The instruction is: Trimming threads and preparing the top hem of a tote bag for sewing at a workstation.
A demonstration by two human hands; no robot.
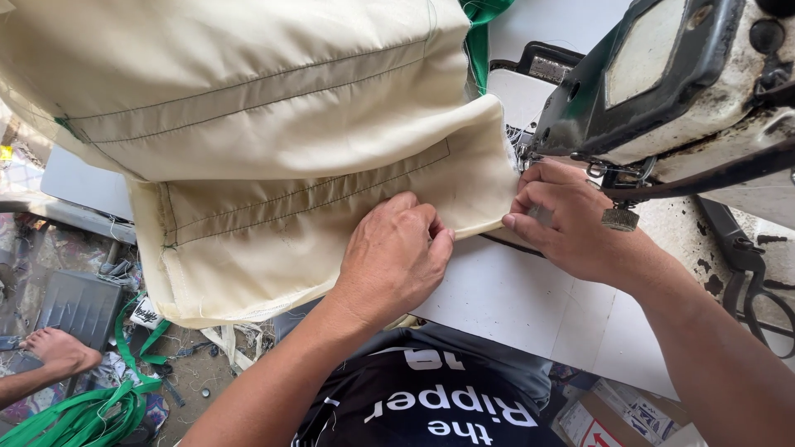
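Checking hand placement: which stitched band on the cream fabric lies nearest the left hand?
The lower stitched band, running just above the left hand; the upper band lies farther up the fabric.

A flat white sewing table (530, 306) is occupied by a worn white-and-black sewing machine (679, 83), set at its far right. Left of the machine, a cream woven fabric piece (273, 157) is spread over the tabletop's edge.

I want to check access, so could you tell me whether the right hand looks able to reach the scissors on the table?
Probably yes: the scissors lie uncovered beside the right hand's forearm.
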